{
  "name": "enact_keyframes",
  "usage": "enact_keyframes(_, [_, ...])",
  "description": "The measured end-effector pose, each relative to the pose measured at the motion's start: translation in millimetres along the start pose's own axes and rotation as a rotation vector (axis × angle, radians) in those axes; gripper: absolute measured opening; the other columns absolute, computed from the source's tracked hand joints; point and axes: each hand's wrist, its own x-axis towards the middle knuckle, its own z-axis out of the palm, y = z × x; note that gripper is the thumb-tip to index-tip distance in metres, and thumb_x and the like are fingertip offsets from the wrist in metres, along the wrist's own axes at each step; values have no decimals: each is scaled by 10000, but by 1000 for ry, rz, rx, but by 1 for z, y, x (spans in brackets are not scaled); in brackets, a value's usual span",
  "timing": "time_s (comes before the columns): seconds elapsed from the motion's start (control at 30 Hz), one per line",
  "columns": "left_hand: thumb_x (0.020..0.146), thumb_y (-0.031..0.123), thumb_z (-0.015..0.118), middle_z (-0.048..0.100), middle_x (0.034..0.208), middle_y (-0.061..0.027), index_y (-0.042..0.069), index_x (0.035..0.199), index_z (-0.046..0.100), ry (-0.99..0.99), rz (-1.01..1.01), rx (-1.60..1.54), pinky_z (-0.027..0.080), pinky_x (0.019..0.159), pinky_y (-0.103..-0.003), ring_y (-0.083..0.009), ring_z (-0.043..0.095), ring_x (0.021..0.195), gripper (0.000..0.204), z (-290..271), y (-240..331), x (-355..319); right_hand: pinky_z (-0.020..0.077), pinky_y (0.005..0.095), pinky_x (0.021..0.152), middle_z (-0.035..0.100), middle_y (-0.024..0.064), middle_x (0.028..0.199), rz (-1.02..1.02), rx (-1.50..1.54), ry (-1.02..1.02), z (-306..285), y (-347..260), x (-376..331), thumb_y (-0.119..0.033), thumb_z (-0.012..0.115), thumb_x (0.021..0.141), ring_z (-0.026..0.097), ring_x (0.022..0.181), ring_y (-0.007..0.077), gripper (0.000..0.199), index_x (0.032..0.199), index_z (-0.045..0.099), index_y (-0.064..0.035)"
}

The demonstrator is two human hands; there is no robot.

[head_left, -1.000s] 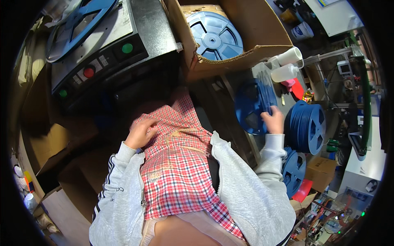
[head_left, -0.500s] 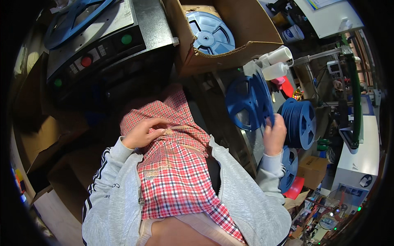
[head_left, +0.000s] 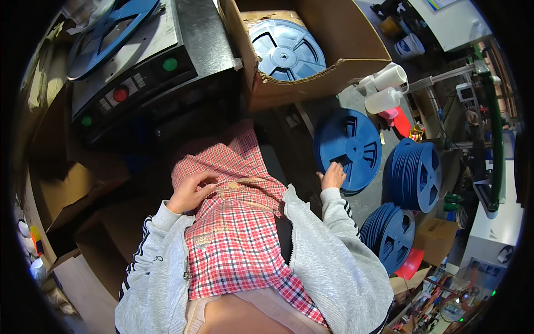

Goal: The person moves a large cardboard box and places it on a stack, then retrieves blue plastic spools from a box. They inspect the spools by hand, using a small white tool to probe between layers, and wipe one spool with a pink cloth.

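My right hand (head_left: 334,176) lies at the near-left rim of a blue plastic reel (head_left: 364,158), its thumb out to the side and its fingers resting on the reel's edge. The reel lies flat, with a round hub and cut-out slots; whatever is under it is mostly hidden. Over my lap, my left hand (head_left: 192,192) rests on the red checked apron (head_left: 239,245), fingers loosely bent and holding nothing. To the right of the flat reel stands a row of blue reels (head_left: 414,175) on edge. Another such row (head_left: 389,234) sits nearer to me.
A cardboard box (head_left: 311,89) holding blue reels stands ahead. At the far left is a black machine (head_left: 206,50) with coloured buttons and a blue reel (head_left: 111,39) on top. White bottles (head_left: 384,100) stand beyond the flat reel. An opened carton (head_left: 72,189) is at left.
The upright reel my right hand gripped now lies flat; that hand has let go and moved left. My left hand stays on my lap, fingers more bent. The view has shifted slightly.
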Motion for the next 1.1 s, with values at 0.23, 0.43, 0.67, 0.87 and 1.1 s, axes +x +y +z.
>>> enact_keyframes(0.23, [927, 129, 630, 691, 1087, -142, 21, 1231, 610, -118, 42, 104, 541, 875, -345, -242, 679, 985, 323, 13, 22, 26, 480, 475, 848, 583, 196, 1066, -44, 203, -167, -6, 35, 11, -209, 832, 669, 575, 1013, 393, 501, 1026, 540, -14])
enact_keyframes(0.43, [947, 160, 604, 677, 1147, -147, 25, 1255, 618, -337, 251, -264, 498, 949, -349, -254, 642, 1080, 337, -3, 56, 22, 491, 461, 799, 636, 303, 984, -244, 481, -49, -186, 35, 48, -185, 691, 763, 615, 946, 457, 415, 1073, 591, 72])
enact_keyframes(0.67, [1017, 340, 504, 579, 1336, -172, -10, 1429, 418, -773, 775, -433, 446, 1026, -350, -284, 563, 1219, 547, 10, 146, 20, 399, 241, 490, 574, 26, 605, -291, 888, -551, -389, -38, 14, -3, 603, 818, 487, 507, 73, 82, 881, 624, 45])
enact_keyframes(0.87, [1020, 409, 464, 455, 1379, -287, -56, 1429, 329, -285, 652, -334, 367, 1080, -411, -351, 473, 1281, 634, -3, 143, -51, 480, 335, 582, 617, 170, 694, -830, 856, -732, -421, -182, -17, -96, 679, 808, 605, 595, 246, 173, 900, 605, 30])
enact_keyframes(1.1, [883, 447, 688, 507, 1316, -188, -30, 1339, 450, 634, 433, -558, 392, 1040, -383, -286, 519, 1210, 701, 0, 117, -189, 501, 408, 650, 589, 231, 809, -1603, 723, -685, -438, -319, -90, -148, 710, 781, 615, 735, 428, 326, 995, 536, 27])
